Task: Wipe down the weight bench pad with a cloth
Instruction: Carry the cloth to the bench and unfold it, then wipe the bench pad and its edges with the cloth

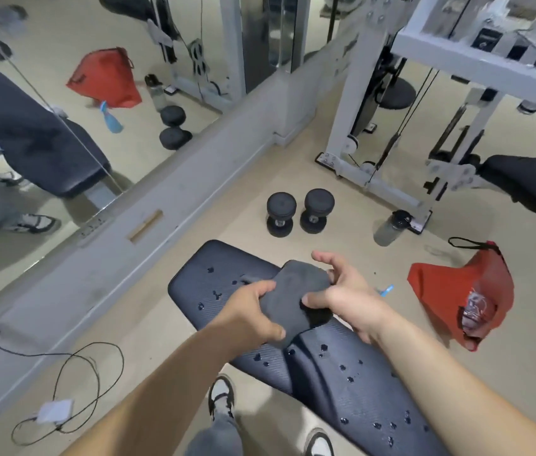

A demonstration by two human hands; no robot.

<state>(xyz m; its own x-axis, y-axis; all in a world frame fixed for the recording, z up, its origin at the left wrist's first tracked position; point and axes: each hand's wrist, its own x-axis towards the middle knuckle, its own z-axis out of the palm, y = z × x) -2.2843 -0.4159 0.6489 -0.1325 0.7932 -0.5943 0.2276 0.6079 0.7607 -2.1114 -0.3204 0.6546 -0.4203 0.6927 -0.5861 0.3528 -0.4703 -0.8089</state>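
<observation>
The dark navy bench pad (332,383) runs from the middle of the view down to the lower right, dotted with several water droplets. A folded grey cloth (296,291) is held just above the pad's far half. My left hand (253,314) grips the cloth's near left edge, fingers curled over it. My right hand (342,291) holds the right side, thumb pressed on top and the other fingers spread loosely behind it.
Two black dumbbells (299,212) stand on the floor beyond the pad. A red bag (464,291) and a clear bottle (390,227) lie to the right, a blue spray bottle tip (386,289) beside the bench. A mirror wall (62,126) is left, a cable machine (391,126) behind, a charger cord (72,390) lower left.
</observation>
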